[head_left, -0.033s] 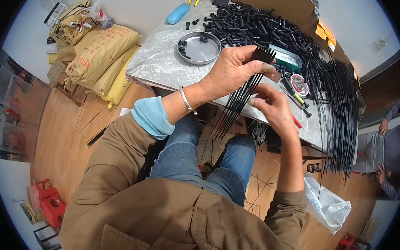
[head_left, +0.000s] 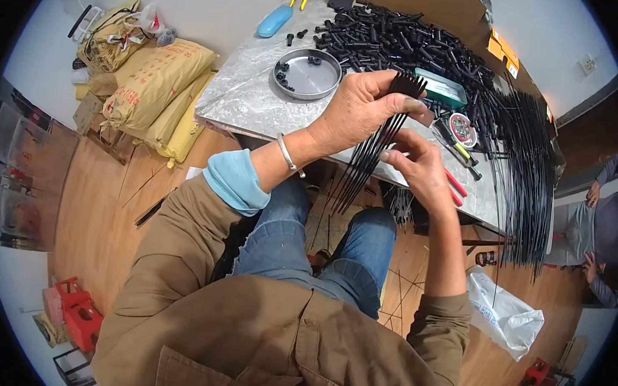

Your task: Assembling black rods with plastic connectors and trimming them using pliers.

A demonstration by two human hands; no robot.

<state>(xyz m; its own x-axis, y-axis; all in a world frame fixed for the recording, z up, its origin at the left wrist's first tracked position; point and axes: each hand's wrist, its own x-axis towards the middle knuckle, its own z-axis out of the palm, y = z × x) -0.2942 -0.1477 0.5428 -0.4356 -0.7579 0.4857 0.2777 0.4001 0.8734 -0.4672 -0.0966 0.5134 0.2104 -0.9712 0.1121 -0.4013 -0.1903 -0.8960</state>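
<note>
A fanned bundle of thin black rods [head_left: 370,154] hangs aslant over the table's front edge, above my knees. My left hand [head_left: 362,112] pinches it near the top between thumb and fingers, the rods' upper tips spreading just past the fingertips. Below and to the right, my right hand [head_left: 425,171] is curled, its fingertips at the bundle's right edge. Part of that contact is hidden behind the rods and fingers. A round metal tray [head_left: 307,88] with a few small black parts stands left of the bundle.
Black bolt-like pieces [head_left: 401,44] are heaped at the back of the table [head_left: 237,98]. Many long black rods [head_left: 526,176] overhang its right edge. Red-handled pliers [head_left: 456,187] lie beside my right hand. Yellow sacks [head_left: 161,80] are stacked at left. Another person's hand [head_left: 593,194] shows at far right.
My right hand has shifted very slightly left along the rods, showing more of the red handles beside it. My left hand keeps its hold.
</note>
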